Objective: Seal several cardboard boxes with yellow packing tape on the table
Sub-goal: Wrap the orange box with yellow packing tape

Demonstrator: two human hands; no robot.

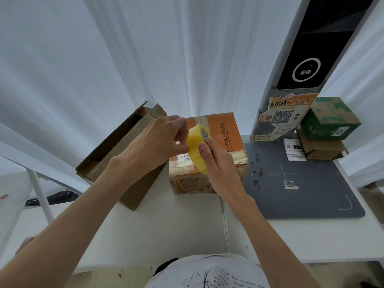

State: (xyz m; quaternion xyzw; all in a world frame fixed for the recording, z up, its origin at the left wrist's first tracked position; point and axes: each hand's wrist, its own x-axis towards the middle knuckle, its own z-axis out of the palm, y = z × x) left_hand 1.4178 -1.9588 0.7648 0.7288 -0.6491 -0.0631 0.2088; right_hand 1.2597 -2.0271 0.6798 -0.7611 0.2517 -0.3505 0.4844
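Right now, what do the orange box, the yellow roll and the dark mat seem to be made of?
Orange box: printed cardboard, with worn, glossy edges, probably old clear tape. Yellow roll: it looks like smooth plastic tape, slightly translucent; both hands hold it. Dark mat: matte grey, perhaps rubber or plastic, with scuffs and white markings.

An orange-printed carton stands near the middle of the worktop. Just left of it lies a larger open box, tilted, its flaps up. Above the carton both hands meet at a tape roll: the left hand on its left side, the right hand on its right. Right of the carton a mat lies on the worktop. Behind the mat rises a post. At the far right, a green box sits on a flat box, with a paper slip just left of them.
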